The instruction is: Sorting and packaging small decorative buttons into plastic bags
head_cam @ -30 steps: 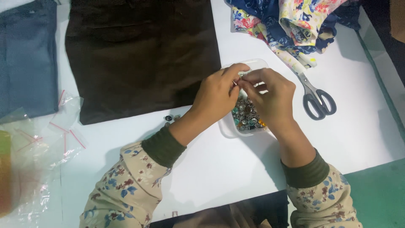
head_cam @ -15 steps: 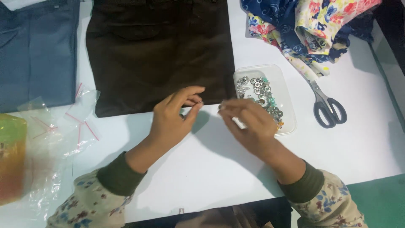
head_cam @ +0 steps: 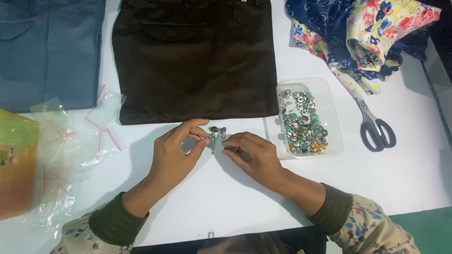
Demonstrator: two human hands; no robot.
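A few small metal buttons lie on the white table, just below the hem of a dark brown garment. My left hand pinches one of these buttons between thumb and forefinger. My right hand rests on the table, its curled fingertips touching the same little group from the right. Whether it holds one is hidden by its fingers. A clear plastic tray with several metal and coloured buttons stands just right of my right hand.
Grey-handled scissors lie right of the tray. Crumpled floral fabric sits at the back right and a blue garment at the back left. Clear plastic bags and a yellow-orange bag lie at the left.
Both hands left the button tray and moved left to the bare table below the brown garment. A few buttons now lie there between the fingertips.
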